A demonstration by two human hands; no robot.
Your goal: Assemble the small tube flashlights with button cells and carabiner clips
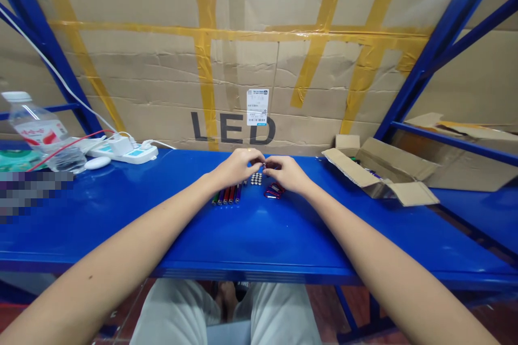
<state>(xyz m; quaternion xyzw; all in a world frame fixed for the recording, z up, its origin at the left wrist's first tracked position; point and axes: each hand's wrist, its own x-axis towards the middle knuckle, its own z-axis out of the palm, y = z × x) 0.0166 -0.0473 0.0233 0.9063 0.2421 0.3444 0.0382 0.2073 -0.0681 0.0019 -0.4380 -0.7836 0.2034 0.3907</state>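
Observation:
My left hand (239, 164) and my right hand (289, 172) meet over the blue table (194, 237), fingers bent in a pinch. A tiny item at their fingertips is too small to name. Just below them lie several small shiny silver button-like pieces (256, 179) in tight rows. Slim metallic tubes (225, 197), in green, dark, red and blue, lie side by side under my left wrist, partly hidden by it. Beside my right hand rest a few red and blue carabiners (273, 191).
An open cardboard box (364, 172) with small items inside stands at the right. On the left are a white power strip (137, 152) with cables and a plastic bottle (40, 132). A large taped carton (162, 81) closes off the back, between blue frame posts (429, 59).

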